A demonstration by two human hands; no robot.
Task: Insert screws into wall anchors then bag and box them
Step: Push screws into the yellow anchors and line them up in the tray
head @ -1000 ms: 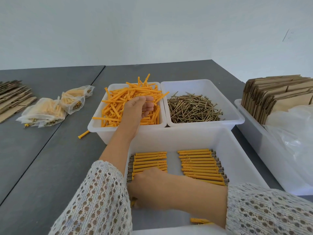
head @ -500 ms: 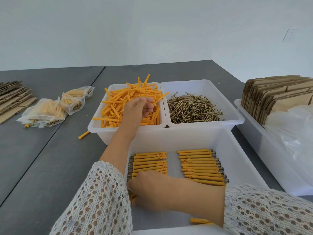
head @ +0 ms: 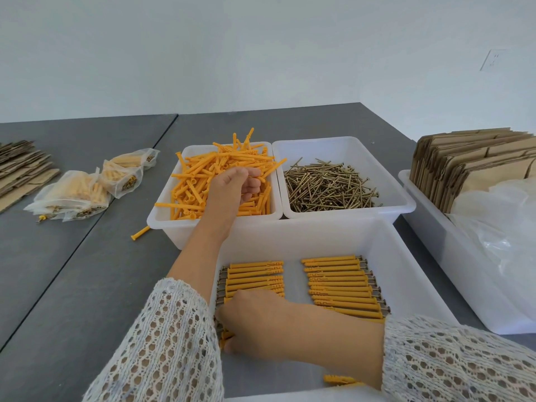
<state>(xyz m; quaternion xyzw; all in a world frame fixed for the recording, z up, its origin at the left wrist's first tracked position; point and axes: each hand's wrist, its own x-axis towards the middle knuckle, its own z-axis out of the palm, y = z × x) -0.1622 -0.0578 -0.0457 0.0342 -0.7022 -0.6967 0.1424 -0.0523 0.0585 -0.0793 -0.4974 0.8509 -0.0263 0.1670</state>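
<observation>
While among anchors [head: 200, 181], fingers [head: 255, 182] beside screws [head: 327, 187]

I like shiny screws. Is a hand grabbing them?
No, the left hand is in the orange anchors; the screws lie untouched.

I see one view only, from the head: it looks forward and down, close over the grey table [head: 87, 285].

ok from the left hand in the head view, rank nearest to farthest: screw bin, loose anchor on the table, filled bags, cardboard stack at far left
From the left hand:
1. Screw bin, just right.
2. Loose anchor, on the table, lower left.
3. Filled bags, farther left.
4. Cardboard stack, far left edge.
</observation>
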